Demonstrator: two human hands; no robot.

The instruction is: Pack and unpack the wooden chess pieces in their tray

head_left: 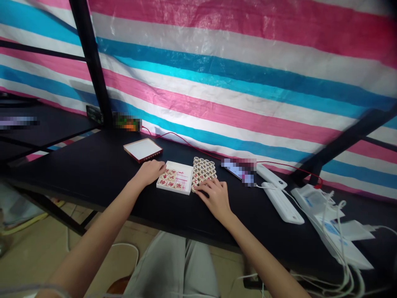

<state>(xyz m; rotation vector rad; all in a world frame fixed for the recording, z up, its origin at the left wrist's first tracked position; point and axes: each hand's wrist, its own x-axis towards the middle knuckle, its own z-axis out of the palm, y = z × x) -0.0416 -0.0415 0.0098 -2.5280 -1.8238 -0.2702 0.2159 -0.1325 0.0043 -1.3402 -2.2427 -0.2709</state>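
A white open box (173,190) stands on the black table, with several round pieces (170,184) marked in red in its left part. The bare right part of its bottom shows red lines. At the box's upper left edge is my left hand (151,171), its fingers close together; whether they pinch anything is hidden. Right of the box, more round pieces (202,169) lie in tight rows, some marked black and the nearer ones red. My right hand (216,196) rests over the near rows, fingers spread, fingertips touching pieces and covering some.
A red-edged box lid (143,150) lies behind the white box to the left. Farther right are a phone (238,171), white elongated devices (283,203) and a power strip with cables (331,231). A striped sheet (217,82) hangs behind the table (93,165).
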